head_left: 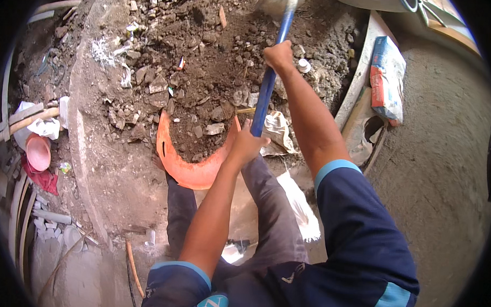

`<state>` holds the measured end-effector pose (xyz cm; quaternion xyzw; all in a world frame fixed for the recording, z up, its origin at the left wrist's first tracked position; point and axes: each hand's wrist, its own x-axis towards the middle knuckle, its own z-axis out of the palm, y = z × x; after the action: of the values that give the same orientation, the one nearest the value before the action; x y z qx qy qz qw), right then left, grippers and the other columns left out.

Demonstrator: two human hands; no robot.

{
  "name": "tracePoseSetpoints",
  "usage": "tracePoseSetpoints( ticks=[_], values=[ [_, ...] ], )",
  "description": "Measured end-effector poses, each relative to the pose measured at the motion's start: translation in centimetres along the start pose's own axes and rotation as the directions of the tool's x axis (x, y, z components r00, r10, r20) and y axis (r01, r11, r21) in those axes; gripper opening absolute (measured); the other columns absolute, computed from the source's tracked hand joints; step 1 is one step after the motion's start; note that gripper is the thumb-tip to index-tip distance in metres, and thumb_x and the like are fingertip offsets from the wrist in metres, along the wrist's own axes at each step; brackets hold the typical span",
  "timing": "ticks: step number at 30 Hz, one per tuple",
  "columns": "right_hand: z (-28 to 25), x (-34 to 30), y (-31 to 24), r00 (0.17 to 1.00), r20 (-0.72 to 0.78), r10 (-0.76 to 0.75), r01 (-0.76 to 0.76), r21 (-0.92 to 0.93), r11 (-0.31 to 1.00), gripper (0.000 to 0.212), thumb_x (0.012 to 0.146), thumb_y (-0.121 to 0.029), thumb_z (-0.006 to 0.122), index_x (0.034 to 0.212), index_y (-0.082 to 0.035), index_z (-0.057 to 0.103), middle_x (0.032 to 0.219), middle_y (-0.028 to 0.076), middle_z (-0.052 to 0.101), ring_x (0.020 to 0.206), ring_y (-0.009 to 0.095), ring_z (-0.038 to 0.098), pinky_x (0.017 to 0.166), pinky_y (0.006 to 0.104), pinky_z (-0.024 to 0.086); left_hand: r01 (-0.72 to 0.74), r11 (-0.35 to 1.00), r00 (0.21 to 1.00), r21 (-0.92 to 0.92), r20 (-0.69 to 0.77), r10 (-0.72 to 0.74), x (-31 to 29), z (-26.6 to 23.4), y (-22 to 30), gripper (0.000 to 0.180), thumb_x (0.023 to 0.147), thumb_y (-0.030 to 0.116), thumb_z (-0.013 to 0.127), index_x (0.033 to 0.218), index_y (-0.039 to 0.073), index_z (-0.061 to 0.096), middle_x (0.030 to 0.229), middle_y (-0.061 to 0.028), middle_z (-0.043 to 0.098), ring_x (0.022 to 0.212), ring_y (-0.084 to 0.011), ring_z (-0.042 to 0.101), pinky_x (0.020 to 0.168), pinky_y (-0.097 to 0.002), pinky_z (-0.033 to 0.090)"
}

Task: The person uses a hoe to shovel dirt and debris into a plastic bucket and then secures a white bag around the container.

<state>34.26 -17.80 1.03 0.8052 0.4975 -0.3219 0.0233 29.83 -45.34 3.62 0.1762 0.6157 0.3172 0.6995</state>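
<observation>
Both my hands grip the blue handle of a long-handled hoe. Its grey metal blade is blurred and partly cut off at the top edge, over the soil. My right hand is closed around the handle higher up, with that arm stretched forward. Lower down, my left hand is wrapped near the handle's near end. Beside it, in front of my legs, an orange plastic pan lies with its open side toward the heap. Dark soil and stones fill its hollow.
A heap of soil and rubble spreads ahead. At right, a blue, red and white sack rests by boards. At left are a pink bowl, a red cloth and poles. White sacking lies by my right leg.
</observation>
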Motion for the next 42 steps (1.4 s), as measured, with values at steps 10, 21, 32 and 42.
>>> tracePoseSetpoints(
  ticks=[10, 21, 32, 42],
  values=[
    [0.5, -9.2, 0.8, 0.994, 0.109, 0.007, 0.002, -0.081, 0.997, 0.047, 0.075, -0.011, 0.06, 0.112, 0.009, 0.037, 0.105, 0.031, 0.06, 0.101, 0.041, 0.061, 0.088, 0.0417, 0.049, 0.415, 0.895, 0.907, -0.164, 0.146, -0.394, -11.2, -2.8, 6.5, 0.019, 0.08, 0.004, 0.064, 0.073, 0.008, 0.047, 0.053, 0.0011, 0.043, 0.037, -0.0096, 0.042, 0.032, -0.0266, 0.031],
    [6.0, -19.3, 2.9, 0.971, 0.23, 0.07, -0.089, 0.074, 0.993, 0.045, 0.076, -0.011, 0.057, 0.112, 0.009, 0.039, 0.104, 0.033, 0.059, 0.101, 0.043, 0.06, 0.089, 0.0437, 0.047, 0.519, 0.847, 0.854, 0.111, -0.034, -0.519, -19.6, -8.1, 3.5, 0.02, 0.078, 0.011, 0.067, 0.081, 0.004, 0.048, 0.053, -0.0027, 0.047, 0.038, -0.0135, 0.046, 0.034, -0.0303, 0.036],
    [6.8, -38.7, 9.7, 0.913, 0.406, 0.044, -0.113, 0.148, 0.983, 0.046, 0.073, -0.007, 0.055, 0.111, 0.005, 0.032, 0.089, 0.034, 0.059, 0.087, 0.049, 0.059, 0.079, 0.0543, 0.046, 0.637, 0.741, 0.77, 0.212, -0.136, -0.623, -39.1, -9.6, 0.1, 0.016, 0.076, 0.012, 0.068, 0.079, 0.003, 0.055, 0.058, -0.0039, 0.055, 0.046, -0.013, 0.054, 0.043, -0.0293, 0.042],
    [5.3, -31.4, 11.7, 0.988, 0.109, -0.108, 0.087, 0.176, 0.981, 0.059, 0.073, -0.009, 0.059, 0.124, 0.001, 0.032, 0.085, 0.023, 0.061, 0.08, 0.039, 0.064, 0.07, 0.0484, 0.051, 0.386, 0.826, 0.922, 0.412, -0.211, -0.325, -33.8, -6.1, -1.4, 0.025, 0.074, 0.021, 0.069, 0.089, 0.001, 0.064, 0.076, -0.02, 0.065, 0.076, -0.0331, 0.067, 0.068, -0.0389, 0.051]
  ],
)
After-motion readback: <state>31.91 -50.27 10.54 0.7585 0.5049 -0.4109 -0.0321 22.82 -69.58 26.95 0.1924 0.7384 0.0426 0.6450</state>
